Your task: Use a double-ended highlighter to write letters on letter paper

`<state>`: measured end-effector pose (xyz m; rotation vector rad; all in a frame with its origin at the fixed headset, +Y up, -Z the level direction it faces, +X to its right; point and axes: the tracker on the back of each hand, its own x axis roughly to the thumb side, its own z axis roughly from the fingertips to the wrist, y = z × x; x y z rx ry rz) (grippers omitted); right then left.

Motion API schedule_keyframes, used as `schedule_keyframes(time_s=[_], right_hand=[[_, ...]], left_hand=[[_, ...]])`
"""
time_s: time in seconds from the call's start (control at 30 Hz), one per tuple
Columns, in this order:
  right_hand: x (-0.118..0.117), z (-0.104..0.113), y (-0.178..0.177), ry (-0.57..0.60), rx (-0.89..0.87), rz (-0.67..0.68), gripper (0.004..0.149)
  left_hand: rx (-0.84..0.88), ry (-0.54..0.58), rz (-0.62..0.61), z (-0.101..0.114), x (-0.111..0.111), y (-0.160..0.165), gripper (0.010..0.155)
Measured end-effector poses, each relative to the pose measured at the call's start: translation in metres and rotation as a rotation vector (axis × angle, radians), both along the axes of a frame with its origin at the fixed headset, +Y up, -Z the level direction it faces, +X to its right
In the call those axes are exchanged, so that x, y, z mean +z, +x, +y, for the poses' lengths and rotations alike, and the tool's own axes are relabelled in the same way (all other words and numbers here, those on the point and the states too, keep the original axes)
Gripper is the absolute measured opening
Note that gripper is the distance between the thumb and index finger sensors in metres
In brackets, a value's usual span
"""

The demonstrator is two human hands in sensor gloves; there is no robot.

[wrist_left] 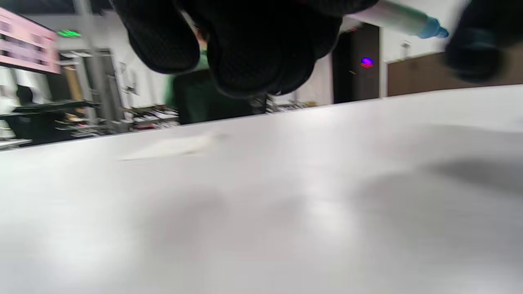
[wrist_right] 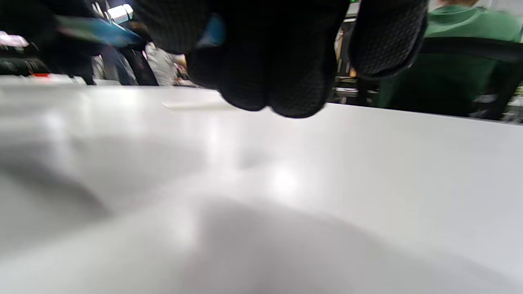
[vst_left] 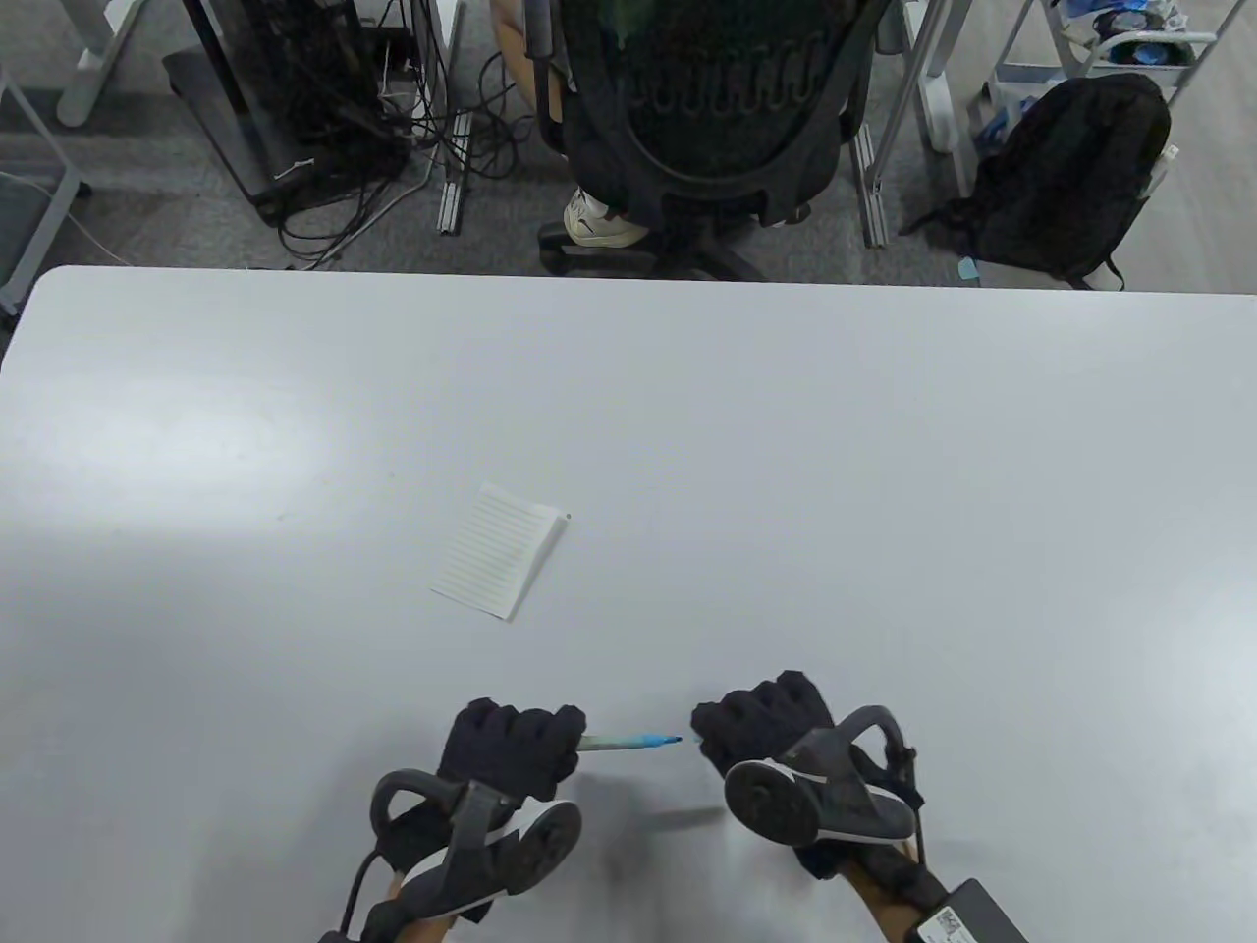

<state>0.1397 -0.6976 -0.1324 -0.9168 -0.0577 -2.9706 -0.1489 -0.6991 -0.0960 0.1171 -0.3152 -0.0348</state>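
Note:
A small sheet of lined letter paper [vst_left: 501, 563] lies flat on the white table [vst_left: 884, 491], left of centre and beyond both hands. My left hand [vst_left: 516, 742] grips the pale barrel of the highlighter [vst_left: 628, 742], whose bare blue tip points right, just short of my right hand [vst_left: 756, 722]. In the left wrist view the highlighter [wrist_left: 402, 20] sticks out at the top right. My right hand's fingers are curled, and a small blue piece [wrist_right: 211, 30], apparently the cap, shows between them. The paper [wrist_right: 196, 105] is a thin pale strip far off.
Beyond the table's far edge stands an office chair [vst_left: 717, 108] with a person in green seated in it. A black backpack [vst_left: 1065, 182] sits on the floor at the right, and tangled cables [vst_left: 363, 118] at the left.

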Motion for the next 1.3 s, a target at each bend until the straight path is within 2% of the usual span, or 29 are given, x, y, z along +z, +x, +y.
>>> schedule_keyframes(time_s=[0.03,0.07,0.13,0.2,0.3,0.47,0.67,0.9,1.1,1.3], right_hand=[[-0.002,-0.001,0.011,-0.066,-0.139,-0.065,0.046],[-0.003,-0.001,0.012,-0.096,-0.193,-0.083,0.046],[-0.004,0.001,0.011,-0.057,-0.132,-0.073,0.046],[-0.004,0.001,0.008,-0.019,-0.089,-0.061,0.046],[-0.007,-0.004,0.005,-0.027,-0.111,-0.081,0.047],[-0.013,-0.009,0.000,0.033,0.021,-0.095,0.048],[-0.032,-0.014,0.002,0.012,0.017,-0.191,0.047],[-0.051,-0.021,0.001,0.056,0.132,-0.250,0.046],[-0.057,-0.030,-0.001,0.037,0.166,-0.258,0.044],[-0.056,-0.029,-0.001,0.068,0.184,-0.251,0.041]], left_hand=[[0.133,-0.069,0.019,-0.001,-0.002,-0.002,0.050],[0.141,-0.087,0.006,-0.001,-0.003,0.003,0.051],[0.041,-0.051,-0.021,0.000,-0.005,0.013,0.051],[0.060,-0.080,-0.027,-0.003,-0.004,0.015,0.051],[0.035,-0.088,-0.022,-0.005,-0.003,0.013,0.051],[0.046,-0.118,-0.024,-0.005,-0.005,0.013,0.052],[0.048,-0.152,-0.030,-0.007,-0.006,0.013,0.052],[0.047,-0.164,-0.029,-0.007,-0.007,0.013,0.052],[0.040,-0.166,-0.028,-0.007,-0.007,0.013,0.052],[0.047,-0.176,-0.024,-0.007,-0.008,0.013,0.052]])
